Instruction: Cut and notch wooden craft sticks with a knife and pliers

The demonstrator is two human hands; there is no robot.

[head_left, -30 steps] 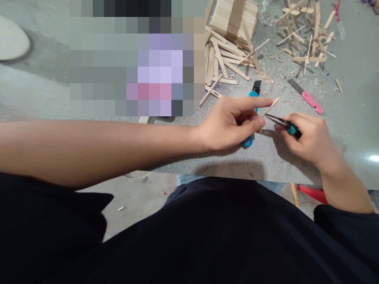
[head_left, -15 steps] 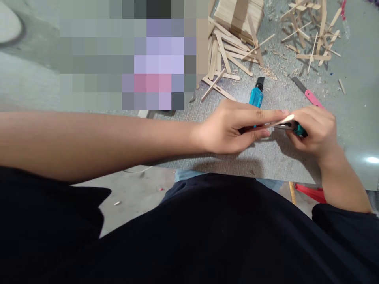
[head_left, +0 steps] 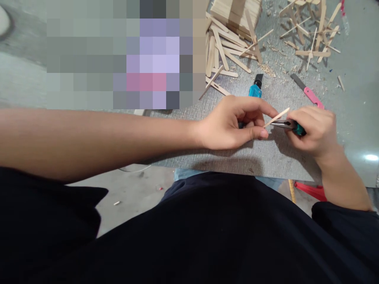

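Near the table's front edge, my left hand (head_left: 237, 122) pinches a short wooden craft stick (head_left: 277, 116) at its lower end, between thumb and fingers. The stick slants up to the right, its edge toward me. My right hand (head_left: 314, 130) is wrapped round green-handled pliers (head_left: 283, 124), whose metal jaws point left at the stick. The jaws overlap the stick in view; whether they grip it I cannot make out. Just beyond my left hand lies a blue utility knife (head_left: 256, 87), partly hidden by the fingers.
A pink craft knife (head_left: 310, 95) lies beyond my right hand, blade out. Loose craft sticks (head_left: 220, 49) and a banded stack (head_left: 219, 14) are at the back. Assembled crossed sticks (head_left: 312, 53) stand back right. Wood shavings (head_left: 266, 70) litter the grey table (head_left: 231, 161).
My left fingers have opened out from lying along the stick to a pinch at its lower end. The stick has turned more edge-on and steeper. My right hand with the pliers has barely moved.
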